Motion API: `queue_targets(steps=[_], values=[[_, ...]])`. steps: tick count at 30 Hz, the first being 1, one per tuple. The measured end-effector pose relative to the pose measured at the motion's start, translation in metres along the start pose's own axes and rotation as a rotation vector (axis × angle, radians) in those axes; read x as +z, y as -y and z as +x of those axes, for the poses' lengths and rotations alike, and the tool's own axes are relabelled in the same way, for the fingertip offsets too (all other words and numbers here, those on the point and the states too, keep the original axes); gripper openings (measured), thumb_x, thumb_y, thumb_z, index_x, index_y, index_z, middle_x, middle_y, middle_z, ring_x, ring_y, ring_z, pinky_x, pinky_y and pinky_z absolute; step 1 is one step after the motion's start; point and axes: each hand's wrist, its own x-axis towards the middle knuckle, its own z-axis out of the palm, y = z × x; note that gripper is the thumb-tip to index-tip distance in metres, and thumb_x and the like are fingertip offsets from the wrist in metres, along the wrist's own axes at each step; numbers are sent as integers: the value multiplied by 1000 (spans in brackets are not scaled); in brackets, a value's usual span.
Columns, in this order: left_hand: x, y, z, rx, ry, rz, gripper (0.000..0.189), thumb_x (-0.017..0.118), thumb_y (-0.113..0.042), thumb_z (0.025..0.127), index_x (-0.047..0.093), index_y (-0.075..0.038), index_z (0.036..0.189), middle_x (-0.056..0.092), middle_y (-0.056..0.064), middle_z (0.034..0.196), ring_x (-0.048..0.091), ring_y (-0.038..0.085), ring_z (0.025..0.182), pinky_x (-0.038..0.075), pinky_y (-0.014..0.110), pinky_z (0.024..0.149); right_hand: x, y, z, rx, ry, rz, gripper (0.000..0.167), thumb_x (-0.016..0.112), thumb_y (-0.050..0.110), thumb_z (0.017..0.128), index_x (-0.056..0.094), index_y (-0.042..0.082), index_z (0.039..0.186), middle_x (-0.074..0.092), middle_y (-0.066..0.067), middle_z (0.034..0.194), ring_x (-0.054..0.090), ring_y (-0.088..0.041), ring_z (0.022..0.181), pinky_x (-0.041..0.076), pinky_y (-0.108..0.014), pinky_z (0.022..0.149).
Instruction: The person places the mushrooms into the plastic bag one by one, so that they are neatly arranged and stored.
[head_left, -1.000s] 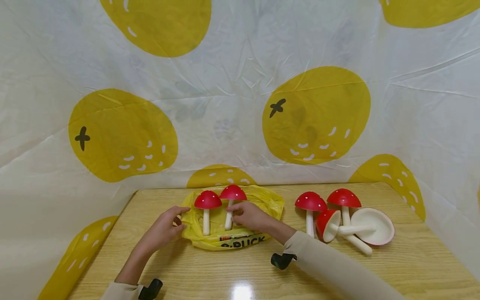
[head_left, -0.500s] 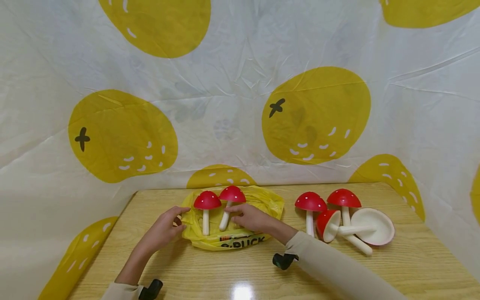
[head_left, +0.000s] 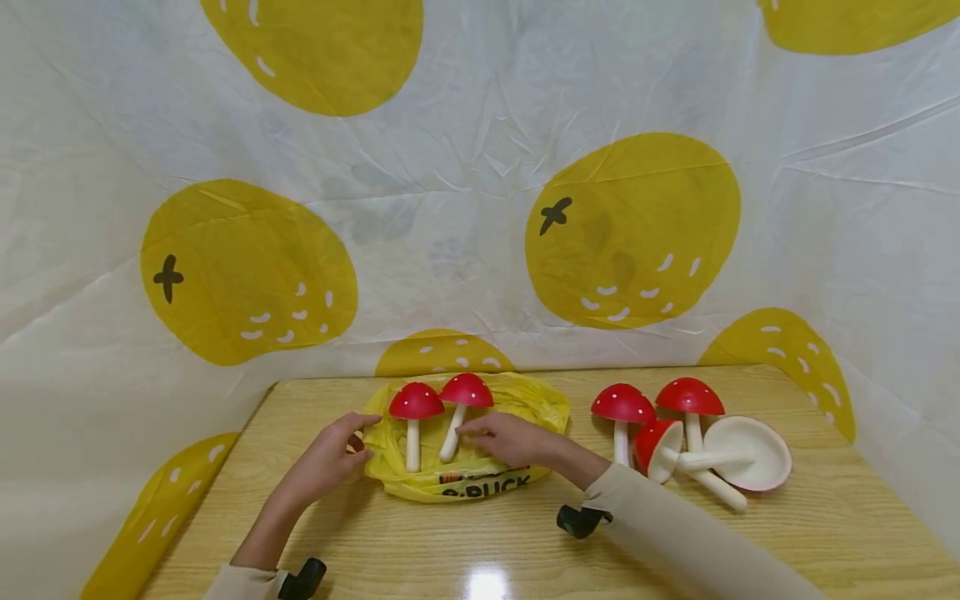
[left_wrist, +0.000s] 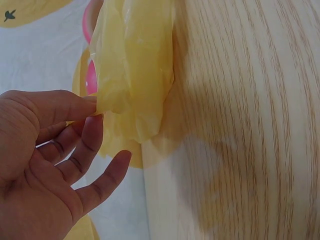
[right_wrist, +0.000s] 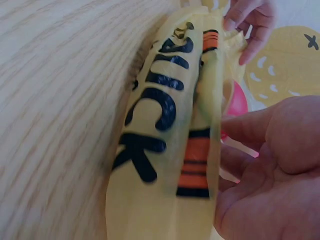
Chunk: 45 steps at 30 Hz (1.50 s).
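Note:
A yellow plastic bag with black lettering lies spread open on the table. On it rest two toy mushrooms with red, white-dotted caps: one on the left and one beside it, its stem tilted. At the bag's left edge my left hand pinches the plastic between thumb and forefinger, as the left wrist view also shows. My right hand hovers over the bag with loosely bent fingers, its fingertips right by the second mushroom's stem. In the right wrist view the bag's near side partly hides those fingertips.
Right of the bag lie several more mushrooms: one with its cap up, another behind, a tipped one and one showing its white underside. A fruit-patterned cloth hangs behind the wooden table.
The second mushroom's stem has tilted to the left as the right hand let it go. That hand has shifted slightly right. My left hand has stayed at the bag's edge.

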Motion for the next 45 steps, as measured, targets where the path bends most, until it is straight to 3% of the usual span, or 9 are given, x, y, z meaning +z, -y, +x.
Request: queue_targets(steps=[5, 7, 11, 13, 18, 25, 31, 35, 45], values=[[-1, 0, -1, -4, -2, 4, 49, 68, 7, 90, 58, 3, 138, 61, 15, 127, 60, 21, 92, 53, 24, 68, -14, -2, -13, -59, 10, -30, 38, 52, 3, 104, 60, 4, 141, 65, -21, 107, 37, -13, 51, 39, -25, 54], [-1, 0, -1, -3, -2, 7, 49, 68, 7, 91, 58, 2, 138, 61, 15, 127, 60, 20, 92, 53, 24, 68, -21, -4, -19, -78, -12, -37, 35, 54, 4, 103, 64, 5, 137, 64, -16, 128, 49, -17, 65, 44, -27, 63], [-1, 1, -1, 0, -3, 8, 49, 68, 7, 91, 58, 2, 138, 61, 15, 127, 60, 20, 92, 53, 24, 68, -34, -5, -34, -87, -46, -44, 30, 57, 7, 102, 69, 9, 130, 65, -14, 132, 60, -26, 103, 50, -32, 84], [-1, 1, -1, 2, -6, 11, 49, 69, 7, 90, 58, 2, 138, 61, 16, 127, 60, 20, 92, 53, 24, 68, -40, -6, -42, -82, -47, -43, 29, 58, 8, 102, 70, 11, 128, 67, -11, 129, 61, -28, 109, 51, -33, 89], [-2, 2, -1, 12, -10, 12, 48, 69, 8, 90, 59, 3, 137, 61, 16, 127, 61, 21, 92, 53, 24, 68, -54, -7, -62, -39, -34, -29, 29, 62, 12, 101, 70, 18, 128, 67, -1, 123, 60, -24, 106, 51, -33, 87], [-1, 4, 1, 31, 7, -7, 48, 68, 8, 90, 58, 4, 137, 61, 17, 126, 60, 20, 91, 53, 23, 66, -73, -11, -95, -7, -62, -10, 30, 62, 16, 102, 68, 18, 131, 65, -5, 132, 60, -26, 110, 53, -31, 88], [0, 5, 1, 34, 2, -9, 49, 69, 8, 89, 58, 5, 137, 60, 18, 127, 60, 20, 90, 53, 23, 66, -86, -22, -120, 5, -83, 43, 33, 61, 16, 102, 64, 8, 134, 65, -15, 132, 60, -33, 117, 52, -23, 91], [-1, 5, 1, 29, 2, -10, 49, 69, 7, 90, 58, 4, 137, 60, 17, 127, 60, 19, 89, 53, 24, 66, -92, -27, -133, 26, -91, 90, 36, 60, 16, 103, 61, 4, 136, 66, -13, 128, 59, -36, 119, 52, -21, 90], [-1, 5, 2, 27, 3, -3, 48, 69, 6, 90, 59, 3, 137, 61, 16, 126, 60, 19, 89, 53, 23, 66, -102, -38, -163, 103, -145, 89, 37, 65, 21, 100, 64, 11, 136, 68, -7, 126, 60, -36, 119, 52, -23, 91]])
